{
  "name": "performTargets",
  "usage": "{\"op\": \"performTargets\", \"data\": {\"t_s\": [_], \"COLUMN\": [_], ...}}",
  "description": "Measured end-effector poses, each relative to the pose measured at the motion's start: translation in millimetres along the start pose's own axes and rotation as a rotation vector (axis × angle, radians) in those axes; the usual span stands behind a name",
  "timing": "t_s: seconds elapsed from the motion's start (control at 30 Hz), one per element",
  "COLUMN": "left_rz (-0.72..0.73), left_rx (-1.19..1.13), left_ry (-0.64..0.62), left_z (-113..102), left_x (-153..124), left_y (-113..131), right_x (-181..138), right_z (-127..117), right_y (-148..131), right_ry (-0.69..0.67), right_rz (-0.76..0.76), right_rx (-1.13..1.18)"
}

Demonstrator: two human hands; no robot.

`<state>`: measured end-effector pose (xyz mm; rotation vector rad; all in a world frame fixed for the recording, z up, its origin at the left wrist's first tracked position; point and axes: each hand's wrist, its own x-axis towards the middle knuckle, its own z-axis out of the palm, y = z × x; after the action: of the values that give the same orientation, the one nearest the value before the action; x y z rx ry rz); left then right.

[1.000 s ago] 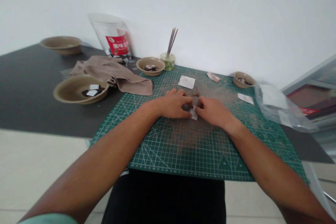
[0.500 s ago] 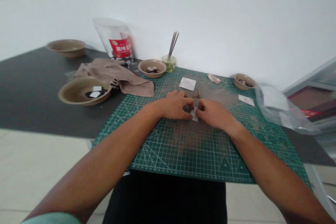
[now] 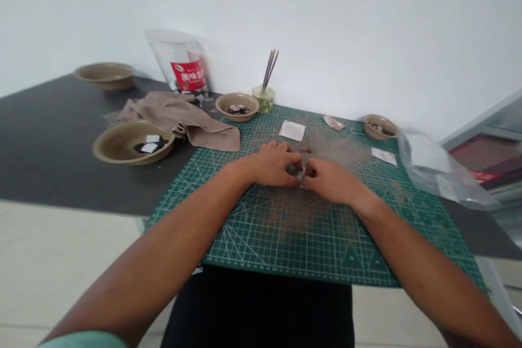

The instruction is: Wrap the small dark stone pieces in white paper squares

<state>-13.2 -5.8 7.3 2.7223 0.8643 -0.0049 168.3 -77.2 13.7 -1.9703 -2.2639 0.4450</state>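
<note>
Left hand (image 3: pixel 274 164) and right hand (image 3: pixel 331 179) meet mid-mat (image 3: pixel 310 239), fingertips pinching small white packet (image 3: pixel 300 175) between them. Packet looks part-folded, work unfinished. Finished pieces in big bowl (image 3: pixel 122 144); blank papers (image 3: pixel 292 130) wait untouched.

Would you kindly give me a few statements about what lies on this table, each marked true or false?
1. Both hands, the left hand and the right hand, meet over a small white packet on the green cutting mat. True.
2. The brown cloth hangs over the mat's right edge. False: it lies at the mat's left, on the dark table.
3. Thin sticks stand upright in a small cup by the wall. True.
4. The large bowl on the left is full of water. False: it holds a few small dark and white pieces.
</note>
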Motion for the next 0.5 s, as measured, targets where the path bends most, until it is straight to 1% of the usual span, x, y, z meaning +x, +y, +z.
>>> {"op": "performTargets", "data": {"t_s": [0.07,0.13,0.23,0.27,0.4,0.5], "left_rz": [0.008,0.009,-0.005,-0.008,-0.013,0.018], "left_rx": [0.000,0.002,-0.007,-0.008,0.011,0.004], "left_ry": [-0.010,-0.010,-0.014,-0.017,-0.003,-0.007], "left_z": [-1.1,-2.4,-3.3,-3.2,-2.6,-2.8], "left_x": [-0.5,-1.1,-1.5,-1.5,-1.7,-1.9], "left_y": [0.3,0.8,1.7,1.8,1.5,0.7], "right_x": [1.2,1.7,-0.3,-1.3,-3.9,-4.5], "right_z": [-1.2,-1.7,-0.1,0.5,-0.3,-3.2], "right_y": [1.3,2.2,1.6,1.2,3.6,7.7], "right_ry": [0.050,0.068,0.017,0.020,0.094,0.042], "right_rz": [0.040,0.034,-0.067,-0.091,-0.166,-0.276], "right_rx": [-0.061,-0.102,-0.060,-0.053,-0.147,-0.183]}}
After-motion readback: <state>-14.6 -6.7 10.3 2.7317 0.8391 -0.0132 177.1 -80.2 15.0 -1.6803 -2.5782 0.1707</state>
